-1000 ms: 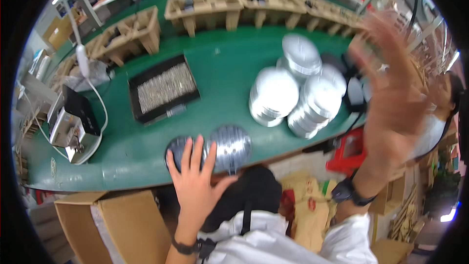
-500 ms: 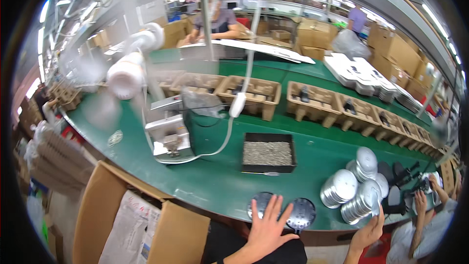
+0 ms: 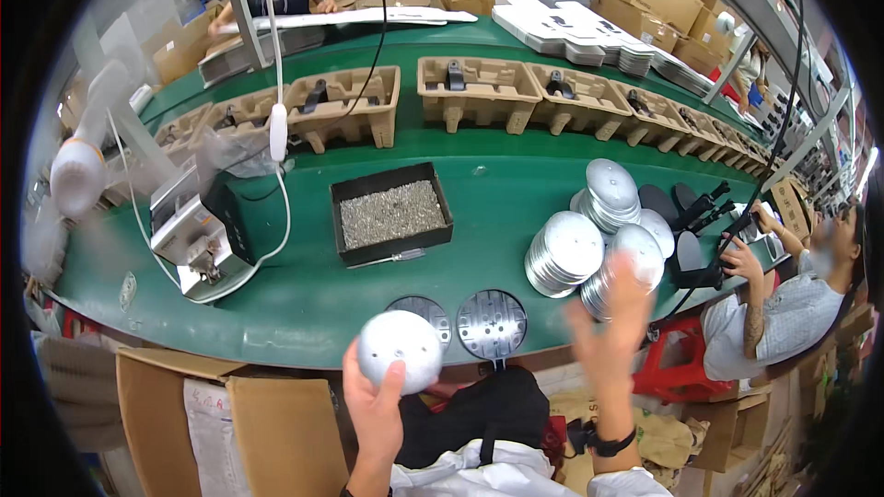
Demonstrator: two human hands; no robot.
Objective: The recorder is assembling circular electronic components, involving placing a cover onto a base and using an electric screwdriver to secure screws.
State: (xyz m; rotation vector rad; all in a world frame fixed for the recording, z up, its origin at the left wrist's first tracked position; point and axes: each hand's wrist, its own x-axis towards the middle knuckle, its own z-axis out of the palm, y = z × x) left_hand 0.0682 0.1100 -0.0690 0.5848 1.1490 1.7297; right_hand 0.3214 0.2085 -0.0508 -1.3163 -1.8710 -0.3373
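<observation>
My left hand grips a round silver metal disc by its lower left edge, thumb across its face. Several small holes dot the disc. It hangs just off the table's front edge and partly covers one round black plate. A second black plate, with raised ribs and holes, lies beside it. Blurred by motion, my right hand has its thumb spread from the fingers and nothing visible between them. Its fingertips overlap a stack of silver discs, and I cannot tell whether they touch it.
More disc stacks stand at the right. A black box of small metal pieces and a screwdriver are mid-table. Moulded trays line the back. A metal device with a cable stands left. A co-worker sits at the right.
My left hand was spread empty over the black plates; now it holds a silver disc. My right hand held a thin disc beside the stacks and now shows none. The view has shifted right.
</observation>
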